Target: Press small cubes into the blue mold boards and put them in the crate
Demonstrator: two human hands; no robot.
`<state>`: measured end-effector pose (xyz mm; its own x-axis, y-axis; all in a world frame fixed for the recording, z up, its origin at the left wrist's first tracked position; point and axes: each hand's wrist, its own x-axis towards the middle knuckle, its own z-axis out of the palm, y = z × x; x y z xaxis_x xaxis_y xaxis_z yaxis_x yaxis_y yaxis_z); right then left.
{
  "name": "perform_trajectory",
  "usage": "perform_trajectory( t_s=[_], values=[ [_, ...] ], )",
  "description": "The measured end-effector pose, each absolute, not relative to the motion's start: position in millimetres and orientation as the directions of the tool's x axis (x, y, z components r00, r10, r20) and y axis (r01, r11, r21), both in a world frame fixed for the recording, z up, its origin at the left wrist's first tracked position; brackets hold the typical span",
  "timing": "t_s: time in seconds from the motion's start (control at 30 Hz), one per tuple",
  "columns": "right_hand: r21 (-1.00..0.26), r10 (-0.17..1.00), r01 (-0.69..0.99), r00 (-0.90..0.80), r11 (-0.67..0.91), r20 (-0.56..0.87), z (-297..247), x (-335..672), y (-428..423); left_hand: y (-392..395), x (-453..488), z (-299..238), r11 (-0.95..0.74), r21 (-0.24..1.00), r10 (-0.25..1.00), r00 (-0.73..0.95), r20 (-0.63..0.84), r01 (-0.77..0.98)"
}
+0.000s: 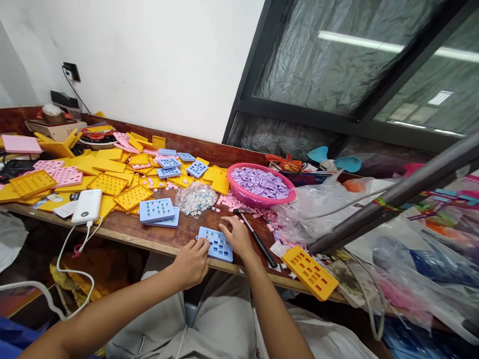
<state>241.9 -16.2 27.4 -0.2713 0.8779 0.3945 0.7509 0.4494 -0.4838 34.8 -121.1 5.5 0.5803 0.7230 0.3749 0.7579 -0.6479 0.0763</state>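
A light blue grid tray (216, 244) lies at the front edge of the wooden table (149, 234), with small pieces in its holes. My left hand (191, 263) is curled at the tray's left edge, fingertips pinched on it. My right hand (236, 237) rests on the tray's right side, fingers bent and pressing down on it. A black-handled hammer (258, 239) lies just right of my right hand. Behind the tray sits a clear bag of small white and blue pieces (196, 198).
A pink basket of lilac pieces (261, 184) stands behind right. Blue trays (157, 210) are stacked at the left, amid many yellow trays (108, 183) and pink trays (62, 174). A white power bank (87, 205) with cable, a yellow tray (310, 271) over the edge, and plastic bags (411, 249) lie nearby.
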Motion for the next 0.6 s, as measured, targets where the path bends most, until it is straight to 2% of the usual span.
perform_trajectory(
  t_s=[0.17,0.27,0.37,0.5,0.6],
  values=[
    [-0.469,0.883,0.755,-0.324,0.458,0.341,31.2,223.9,63.4,-117.7,33.2,12.1,-0.621,0.126,0.751,0.541,0.377,0.774],
    [-0.472,0.885,0.757,-0.311,0.451,0.347,24.7,218.3,84.9,-95.7,22.0,26.0,-0.596,0.226,0.787,0.505,0.354,0.771],
    [-0.495,0.883,0.744,-0.281,0.449,0.377,15.8,219.1,90.8,-59.1,4.9,38.8,-0.485,0.29,0.856,0.38,0.35,0.825],
    [-0.577,0.885,0.688,-0.228,0.441,0.405,10.7,228.7,88.3,-10.6,-5.7,42.1,-0.249,0.242,0.953,0.193,0.235,0.938],
    [-0.653,0.894,0.63,-0.161,0.42,0.419,17.1,235.8,82.4,10.7,-2.1,36.9,-0.211,0.23,0.968,0.17,0.185,0.95]
  ],
)
